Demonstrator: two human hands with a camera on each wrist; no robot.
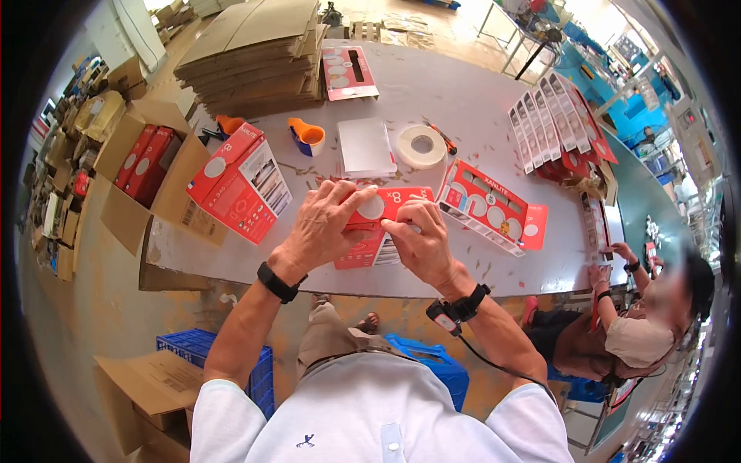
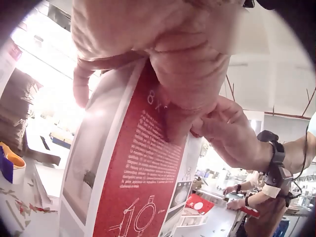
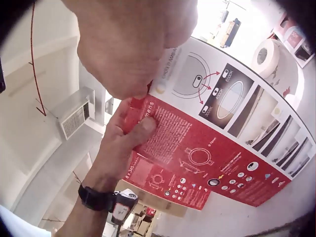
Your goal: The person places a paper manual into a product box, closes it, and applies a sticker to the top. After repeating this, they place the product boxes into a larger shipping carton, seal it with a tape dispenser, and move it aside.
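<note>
A red and white printed box [image 1: 397, 202] stands upright at the table's near edge, its printed side [image 2: 143, 158] facing the left wrist view. My left hand [image 1: 328, 220] grips its top from the left; in the right wrist view the left thumb lies on the red panel [image 3: 168, 133]. My right hand [image 1: 424, 243], fingers curled, pinches the box's top edge close to the left fingertips. The left wrist view shows the right thumb and forefinger meeting at that edge. What lies under the fingers is hidden.
A taller red box [image 1: 239, 185] stands left, beside an open carton [image 1: 185, 181]. Behind are an orange tape dispenser [image 1: 307, 137], white sheets [image 1: 365, 147], a tape roll [image 1: 421, 147] and stacked cardboard [image 1: 255, 54]. An open red box [image 1: 486, 204] lies right; another person works far right.
</note>
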